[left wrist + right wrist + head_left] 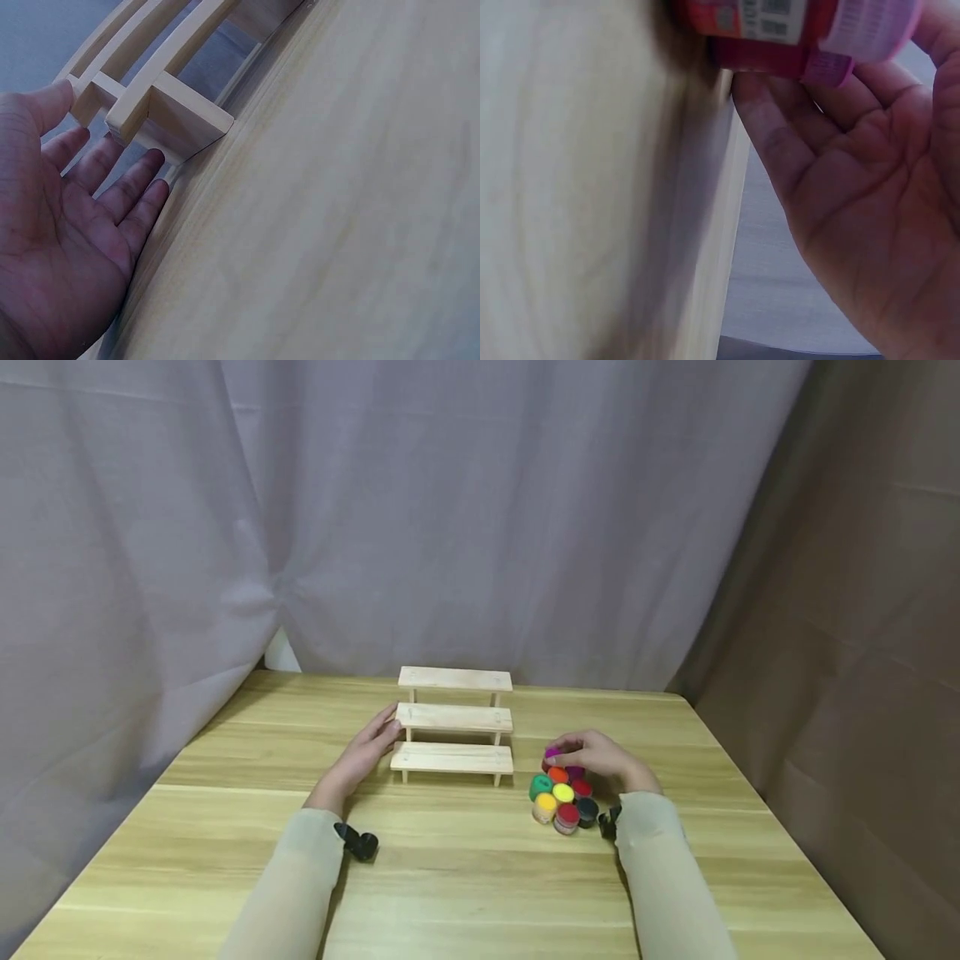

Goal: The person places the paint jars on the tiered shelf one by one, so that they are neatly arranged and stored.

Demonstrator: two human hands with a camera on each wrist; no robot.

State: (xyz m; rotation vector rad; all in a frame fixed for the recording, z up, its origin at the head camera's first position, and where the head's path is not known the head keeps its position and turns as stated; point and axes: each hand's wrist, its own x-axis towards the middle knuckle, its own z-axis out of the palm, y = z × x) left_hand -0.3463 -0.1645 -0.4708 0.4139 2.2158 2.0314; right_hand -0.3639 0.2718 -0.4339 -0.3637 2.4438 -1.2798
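Observation:
A three-step wooden rack (453, 718) stands on the table. At its left end my left hand (369, 745) touches it; in the left wrist view the thumb meets the end of a step and the fingers (142, 184) extend loosely beside it. To the right of the rack, small paint jars with coloured lids stand in a tight cluster, among them a yellow-lidded jar (563, 793) and a green-lidded jar (541, 787). Behind the cluster my right hand (596, 753) pinches a purple-lidded paint jar (552, 752). Nearer jars partly hide the fingertips in the right wrist view.
The wood-grain table (465, 877) reaches back to a grey curtain (480, 527). A brown-grey curtain (847, 677) hangs along the right side. Both wrists wear small black cameras; the right one (610, 822) is close to the black-lidded jar (587, 811).

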